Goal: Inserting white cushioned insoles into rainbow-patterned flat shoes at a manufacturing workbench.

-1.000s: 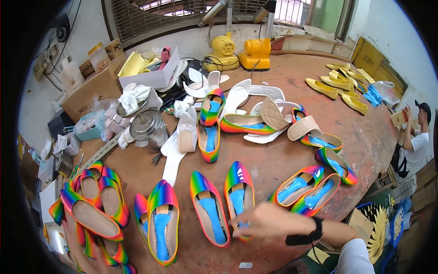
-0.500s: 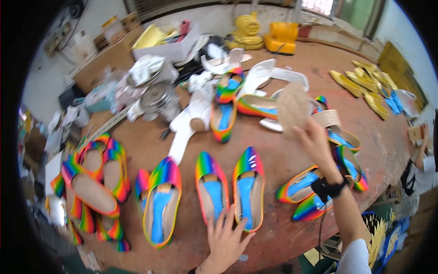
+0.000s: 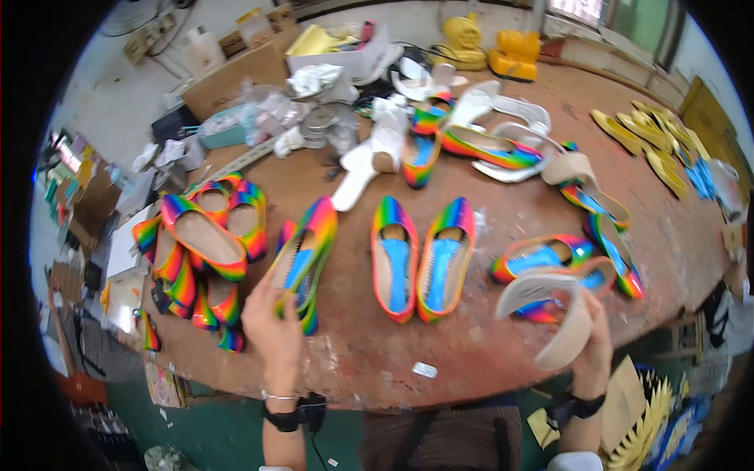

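My left hand (image 3: 272, 326) closes on the heel end of a rainbow-coloured pointed flat shoe (image 3: 320, 228). This shoe is tilted over a second rainbow shoe that it partly covers. In my right hand (image 3: 594, 341), near the front right of the table, is a beige insole (image 3: 567, 339) bent into a curve. A rainbow shoe (image 3: 542, 255) with a blue inside lies just beyond the insole, which partly hides another shoe. Between my hands, a pair of rainbow flats stands side by side, a left shoe (image 3: 395, 263) and a right shoe (image 3: 448, 263), toes pointing away.
At left is a pile of rainbow shoes (image 3: 206, 235) with beige insides. White insoles (image 3: 357, 177), a glass jar (image 3: 330, 129) and a white box (image 3: 345, 56) crowd the back. Yellow shoes (image 3: 664, 169) lie far right. The table's front edge (image 3: 353, 402) curves before me.
My left hand has moved left from the middle pair to the tilted shoe and taken hold of it. My right hand has come down and nearer with the insole.
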`<state>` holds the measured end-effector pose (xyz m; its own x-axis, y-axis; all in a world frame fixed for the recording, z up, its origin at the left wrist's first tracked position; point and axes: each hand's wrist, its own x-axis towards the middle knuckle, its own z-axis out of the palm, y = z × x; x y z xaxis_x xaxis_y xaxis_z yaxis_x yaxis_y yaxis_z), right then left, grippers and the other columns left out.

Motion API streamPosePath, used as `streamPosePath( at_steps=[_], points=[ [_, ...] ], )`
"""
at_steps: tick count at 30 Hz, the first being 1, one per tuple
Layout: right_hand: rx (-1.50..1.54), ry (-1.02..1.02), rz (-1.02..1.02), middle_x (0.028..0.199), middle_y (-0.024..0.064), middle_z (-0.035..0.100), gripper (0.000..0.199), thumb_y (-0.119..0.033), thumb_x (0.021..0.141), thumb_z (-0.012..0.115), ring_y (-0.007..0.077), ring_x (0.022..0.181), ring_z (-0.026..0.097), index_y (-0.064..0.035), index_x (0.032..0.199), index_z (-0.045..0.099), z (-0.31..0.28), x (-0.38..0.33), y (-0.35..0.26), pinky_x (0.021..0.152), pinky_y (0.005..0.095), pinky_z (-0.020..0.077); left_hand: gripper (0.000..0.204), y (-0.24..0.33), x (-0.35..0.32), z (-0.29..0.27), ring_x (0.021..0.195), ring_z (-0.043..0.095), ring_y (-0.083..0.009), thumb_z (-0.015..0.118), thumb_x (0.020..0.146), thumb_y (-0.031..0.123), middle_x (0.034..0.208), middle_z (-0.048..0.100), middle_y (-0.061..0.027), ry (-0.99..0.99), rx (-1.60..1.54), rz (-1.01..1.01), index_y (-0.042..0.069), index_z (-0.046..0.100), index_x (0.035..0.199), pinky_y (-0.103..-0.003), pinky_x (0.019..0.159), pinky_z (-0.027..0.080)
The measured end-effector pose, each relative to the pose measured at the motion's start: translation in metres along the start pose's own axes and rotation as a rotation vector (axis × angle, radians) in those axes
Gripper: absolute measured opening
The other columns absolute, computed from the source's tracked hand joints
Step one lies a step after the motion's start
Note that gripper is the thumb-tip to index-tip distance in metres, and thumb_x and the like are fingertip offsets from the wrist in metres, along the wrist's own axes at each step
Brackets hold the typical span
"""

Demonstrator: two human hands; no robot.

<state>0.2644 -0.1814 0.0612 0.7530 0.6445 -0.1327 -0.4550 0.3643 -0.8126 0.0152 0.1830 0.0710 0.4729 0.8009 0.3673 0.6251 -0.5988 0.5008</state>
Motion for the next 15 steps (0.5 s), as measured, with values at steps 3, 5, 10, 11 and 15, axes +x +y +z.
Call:
streamPosePath(
  at_steps=[3, 5, 10, 11, 15],
  points=[
    [-0.203, 0.004, -0.039, 0.104, 0.0078, 0.069, 0.03, -0.014, 0.093, 0.069, 0.0126, 0.084, 0.066, 0.0008, 0.119, 0.065, -0.012, -0.02, 0.028, 0.071, 0.0247, 0.0525, 0.015, 0.012, -0.031, -0.024, 0.112, 0.059, -0.0341, 0.067, 0.078, -0.006, 0.117, 0.068, -0.0157, 0.123, -0.077, 0.215, -0.002, 0.064, 0.092, -0.042, 0.101, 0.043],
    [-0.348, 0.108, 0.144, 0.091, 0.0, 0.068, 0.018, -0.018, 0.097, 0.066, 0.0066, 0.077, 0.061, -0.0018, 0.105, 0.071, -0.013, -0.033, 0.037, 0.063, 0.0218, 0.0448, 0.014, 0.025, -0.065, -0.031, 0.114, 0.058, -0.0367, 0.069, 0.076, -0.005, 0.117, 0.069, -0.0158, 0.052, -0.134, 0.268, -0.001, 0.063, 0.088, -0.047, 0.102, 0.042],
    [-0.113, 0.245, 0.141, 0.104, 0.0039, 0.071, 0.018, -0.011, 0.093, 0.067, 0.01, 0.087, 0.063, 0.0004, 0.106, 0.071, 0.004, -0.046, 0.057, 0.078, 0.0266, 0.0493, 0.015, 0.033, -0.129, -0.006, 0.116, 0.057, -0.0374, 0.074, 0.071, 0.0, 0.114, 0.071, -0.0118, -0.276, -0.37, 0.398, 0.005, 0.067, 0.084, -0.051, 0.103, 0.043],
    [-0.12, 0.376, 0.25, 0.112, 0.0049, 0.07, 0.022, -0.009, 0.093, 0.066, 0.0125, 0.093, 0.065, 0.0022, 0.111, 0.069, 0.006, -0.047, 0.058, 0.086, 0.0299, 0.0501, 0.016, 0.033, -0.136, 0.005, 0.119, 0.056, -0.0383, 0.076, 0.07, 0.002, 0.116, 0.07, -0.0124, -0.392, -0.363, 0.393, 0.005, 0.067, 0.083, -0.052, 0.103, 0.042],
    [0.11, 0.147, 0.026, 0.134, 0.0196, 0.059, 0.049, -0.012, 0.094, 0.052, 0.0253, 0.118, 0.062, 0.0014, 0.141, 0.047, 0.012, -0.045, 0.065, 0.103, 0.035, 0.0453, 0.02, 0.037, -0.154, 0.02, 0.128, 0.051, -0.0409, 0.08, 0.07, 0.007, 0.125, 0.066, -0.0147, -0.547, -0.08, 0.612, 0.006, 0.07, 0.087, -0.053, 0.104, 0.041]
  ],
)
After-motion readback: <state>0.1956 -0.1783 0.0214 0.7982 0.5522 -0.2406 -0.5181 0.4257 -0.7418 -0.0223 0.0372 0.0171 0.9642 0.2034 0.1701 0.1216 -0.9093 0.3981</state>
